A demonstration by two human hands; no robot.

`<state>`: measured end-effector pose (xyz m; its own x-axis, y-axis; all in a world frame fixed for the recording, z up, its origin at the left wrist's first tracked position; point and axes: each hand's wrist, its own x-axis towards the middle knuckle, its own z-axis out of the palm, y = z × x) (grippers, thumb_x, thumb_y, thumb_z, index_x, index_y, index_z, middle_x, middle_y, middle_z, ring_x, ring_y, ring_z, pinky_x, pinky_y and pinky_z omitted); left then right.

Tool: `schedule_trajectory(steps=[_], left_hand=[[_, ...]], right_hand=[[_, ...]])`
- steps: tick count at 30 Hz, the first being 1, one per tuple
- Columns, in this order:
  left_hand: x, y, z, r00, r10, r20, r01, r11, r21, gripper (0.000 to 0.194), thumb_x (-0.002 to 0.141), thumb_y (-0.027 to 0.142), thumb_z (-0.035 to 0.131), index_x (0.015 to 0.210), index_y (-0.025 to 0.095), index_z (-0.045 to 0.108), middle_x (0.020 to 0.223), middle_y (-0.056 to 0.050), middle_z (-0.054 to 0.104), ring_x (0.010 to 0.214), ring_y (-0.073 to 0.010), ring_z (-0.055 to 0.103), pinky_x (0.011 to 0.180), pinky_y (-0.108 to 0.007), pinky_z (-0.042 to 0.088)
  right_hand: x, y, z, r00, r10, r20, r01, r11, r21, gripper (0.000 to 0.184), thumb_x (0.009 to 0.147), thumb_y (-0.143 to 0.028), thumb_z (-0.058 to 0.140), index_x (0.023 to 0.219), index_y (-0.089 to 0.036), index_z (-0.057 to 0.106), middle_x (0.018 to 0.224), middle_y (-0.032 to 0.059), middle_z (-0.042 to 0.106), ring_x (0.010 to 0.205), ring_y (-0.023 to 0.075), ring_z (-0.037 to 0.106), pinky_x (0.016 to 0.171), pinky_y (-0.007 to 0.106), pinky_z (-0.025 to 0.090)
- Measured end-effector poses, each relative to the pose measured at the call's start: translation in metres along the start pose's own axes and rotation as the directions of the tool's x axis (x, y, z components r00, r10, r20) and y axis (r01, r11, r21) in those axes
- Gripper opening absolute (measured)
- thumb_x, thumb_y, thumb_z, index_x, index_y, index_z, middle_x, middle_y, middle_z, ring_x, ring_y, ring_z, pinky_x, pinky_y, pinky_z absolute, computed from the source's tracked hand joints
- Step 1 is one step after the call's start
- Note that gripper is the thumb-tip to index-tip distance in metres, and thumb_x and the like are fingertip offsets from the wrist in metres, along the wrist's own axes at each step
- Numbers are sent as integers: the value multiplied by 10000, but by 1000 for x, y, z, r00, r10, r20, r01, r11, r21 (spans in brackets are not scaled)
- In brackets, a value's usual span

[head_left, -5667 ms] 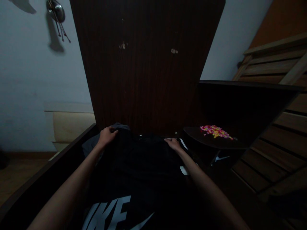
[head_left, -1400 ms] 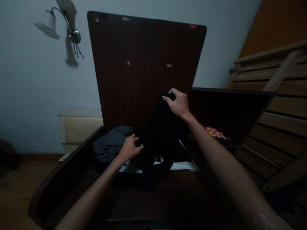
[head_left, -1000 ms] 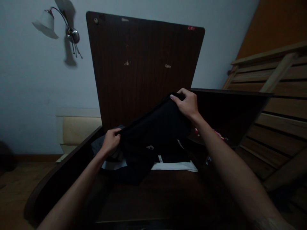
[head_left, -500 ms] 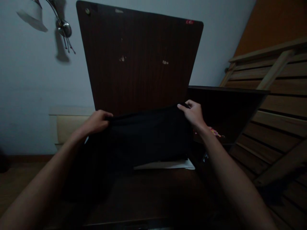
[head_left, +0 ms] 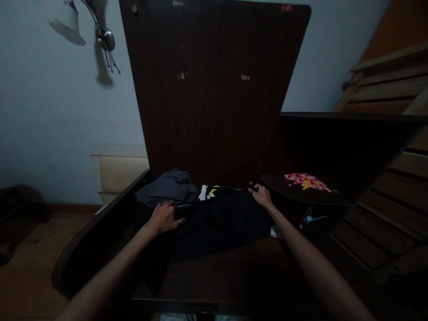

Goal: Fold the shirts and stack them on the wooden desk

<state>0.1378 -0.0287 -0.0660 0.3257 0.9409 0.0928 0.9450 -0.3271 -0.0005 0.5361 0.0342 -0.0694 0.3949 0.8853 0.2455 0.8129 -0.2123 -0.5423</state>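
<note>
A black garment [head_left: 220, 223], its exact kind not clear in the dim light, lies spread over the dark wooden desk top [head_left: 207, 278]. My left hand [head_left: 165, 217] rests palm down on its upper left part, fingers and thumb apart. At the upper right corner, my right hand [head_left: 262, 196] has thumb and fingers closed on the garment's edge. Behind my left hand lies a bunched grey cloth [head_left: 169, 187]. A white and yellow patterned piece [head_left: 210, 191] shows past the garment's far edge, and a bit of white [head_left: 275, 231] peeks out beneath my right forearm.
A tall dark wooden panel [head_left: 207, 89] rises behind the desk. On the right, a dark shelf [head_left: 347, 198] bears a patch of colourful small pieces [head_left: 307, 181]. Wooden slats [head_left: 381, 218] stand further right. A curved side board [head_left: 96, 236] edges the left; a lamp [head_left: 105, 38] hangs on the wall.
The garment, held up by both hands before, has come down flat onto the desk. My left hand has let go of its edge and lies open. The grey cloth now shows behind it.
</note>
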Motion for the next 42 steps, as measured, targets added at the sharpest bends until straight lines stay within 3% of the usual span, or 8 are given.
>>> schedule_trajectory(steps=[3,9,19,26,31,35,39,42], left_hand=[[-21,8,5,998,-51,-41,53,998,47,625,737,645,598,1139,171,662,1238,-187,595,1178,-391,513,989,-525,368],[-49,7,9,985,-173,2,173,982,81,584,779,394,608,1303,142,556,1324,-193,558,1214,-379,503,979,-501,390],[-50,-46,-12,976,-136,172,127,990,65,191,768,201,529,822,159,708,979,-165,710,934,-308,683,817,-373,490],[-48,-79,-15,984,55,171,-10,967,-253,62,663,170,584,644,213,625,809,-44,686,817,-218,653,709,-261,468],[-49,-79,-3,989,-63,136,115,900,-419,413,878,490,404,747,206,674,807,-68,661,811,-226,644,748,-294,493],[-56,-67,0,985,-67,160,104,965,-241,480,705,570,658,1030,220,709,1146,-130,620,1123,-331,575,978,-461,429],[-63,-57,-8,957,-95,274,115,992,-56,746,551,437,789,1249,246,605,1341,-173,508,1296,-415,427,1053,-632,308],[-62,-57,-13,913,-67,402,67,998,16,823,500,227,764,1298,225,562,1396,-188,467,1308,-416,422,1050,-599,349]], right_hand=[[4,10,10,999,4,33,-3,999,-48,172,850,-337,603,902,-193,683,923,107,726,873,242,684,656,271,445],[9,29,26,997,37,71,-29,993,-112,239,849,-384,612,960,-201,720,907,116,738,864,249,705,687,284,483],[10,37,31,989,81,125,-61,986,-157,338,867,-405,587,1087,-178,705,1004,140,734,941,271,702,715,305,510],[14,44,36,998,20,62,-14,995,-102,288,828,-377,627,1018,-186,729,985,135,741,955,276,698,751,308,513],[15,48,38,997,49,60,-43,995,-89,310,810,-369,643,1024,-162,729,1026,150,736,980,295,694,782,331,521],[14,46,36,996,51,67,-46,996,-74,306,811,-359,639,1026,-161,727,1041,158,733,990,304,690,800,344,518],[12,43,31,997,48,68,-45,998,-47,270,815,-356,630,990,-172,724,1032,150,734,993,297,687,793,328,509],[11,39,26,998,41,50,-39,998,-39,238,811,-357,621,937,-179,717,997,139,736,971,295,685,759,321,500]])
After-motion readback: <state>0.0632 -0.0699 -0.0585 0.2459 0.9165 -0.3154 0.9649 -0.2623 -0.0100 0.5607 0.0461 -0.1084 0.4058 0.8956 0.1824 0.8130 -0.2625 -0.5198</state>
